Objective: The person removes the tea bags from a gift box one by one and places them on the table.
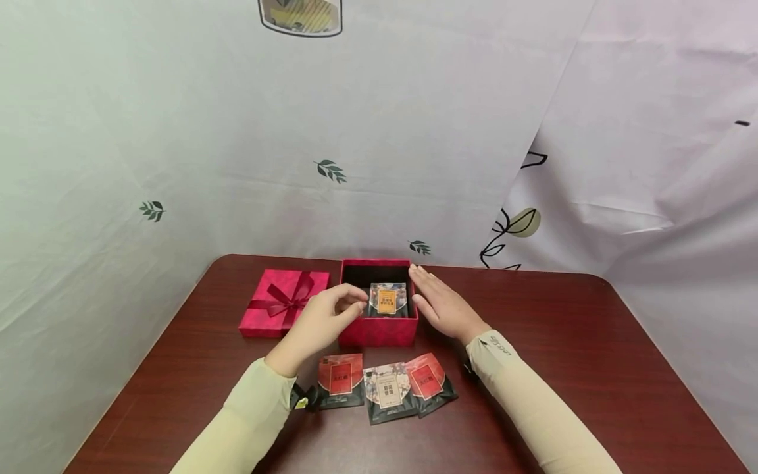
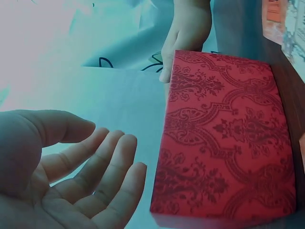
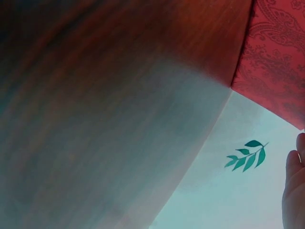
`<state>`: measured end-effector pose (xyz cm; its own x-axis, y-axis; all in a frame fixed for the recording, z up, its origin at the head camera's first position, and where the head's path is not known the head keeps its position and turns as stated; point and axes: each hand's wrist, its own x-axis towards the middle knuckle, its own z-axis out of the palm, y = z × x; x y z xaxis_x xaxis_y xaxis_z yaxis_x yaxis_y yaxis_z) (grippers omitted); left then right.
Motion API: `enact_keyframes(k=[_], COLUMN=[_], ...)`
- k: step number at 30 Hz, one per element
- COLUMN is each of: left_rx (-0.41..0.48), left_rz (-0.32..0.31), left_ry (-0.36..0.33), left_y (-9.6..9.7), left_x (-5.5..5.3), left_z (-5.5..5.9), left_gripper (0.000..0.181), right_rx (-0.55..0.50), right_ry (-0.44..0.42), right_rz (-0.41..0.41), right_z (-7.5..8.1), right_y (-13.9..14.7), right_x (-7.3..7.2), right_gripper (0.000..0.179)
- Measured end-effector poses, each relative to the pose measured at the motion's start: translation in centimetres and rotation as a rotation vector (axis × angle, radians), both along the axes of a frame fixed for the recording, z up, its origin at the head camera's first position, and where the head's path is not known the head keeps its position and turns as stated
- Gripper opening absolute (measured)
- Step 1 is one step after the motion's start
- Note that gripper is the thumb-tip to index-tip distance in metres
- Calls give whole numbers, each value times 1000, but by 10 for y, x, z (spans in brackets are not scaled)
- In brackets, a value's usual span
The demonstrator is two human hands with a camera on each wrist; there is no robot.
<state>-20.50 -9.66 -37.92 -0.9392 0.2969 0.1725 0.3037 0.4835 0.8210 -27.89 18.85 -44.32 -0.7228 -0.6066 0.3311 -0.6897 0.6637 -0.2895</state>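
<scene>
A red patterned box [image 1: 379,333] stands uncovered at the back middle of the table. Inside it a tea sachet [image 1: 387,301] with an orange label leans upright. My left hand [image 1: 322,322] hovers by the box's left rim, fingers relaxed and apart from the thumb. The left wrist view shows this hand [image 2: 76,171] holding nothing beside the box wall [image 2: 224,138]. With straight fingers, my right hand [image 1: 445,304] rests along the box's right rim. In the right wrist view only the edge of that hand [image 3: 294,186] shows, near a box corner [image 3: 276,52].
Left of the box lies its red lid [image 1: 266,286] with a dark red ribbon bow. In front lie a red-and-black sachet [image 1: 340,380], a cream floral sachet [image 1: 389,394] and another red sachet [image 1: 431,382] partly under it. A white printed cloth [image 1: 379,131] hangs behind the table [image 1: 533,329].
</scene>
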Motion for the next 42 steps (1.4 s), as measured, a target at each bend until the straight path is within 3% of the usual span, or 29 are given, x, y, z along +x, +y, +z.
enact_keyframes(k=[13,18,25,31,42], left_rx=[46,-4,-156,-227,-219], left_rz=[62,67,53,83,103], left_ry=[-117,-166,-222,-288,-311], left_y=[28,36,46,53,54], left_x=[-34,-45,-62,-66,-70], left_z=[-14,-15,-20,-24,-28], left_gripper=[37,49,57,61,60], right_rx=[-15,-15,-6,-5,-6], right_ry=[11,13,-1,10,8], right_rz=[3,10,0,5,-3], right_z=[-1,-1,-1,-1,0], right_y=[1,0,0,-1,0], right_x=[0,0,0,0,0], right_gripper=[58,58,58,58,58])
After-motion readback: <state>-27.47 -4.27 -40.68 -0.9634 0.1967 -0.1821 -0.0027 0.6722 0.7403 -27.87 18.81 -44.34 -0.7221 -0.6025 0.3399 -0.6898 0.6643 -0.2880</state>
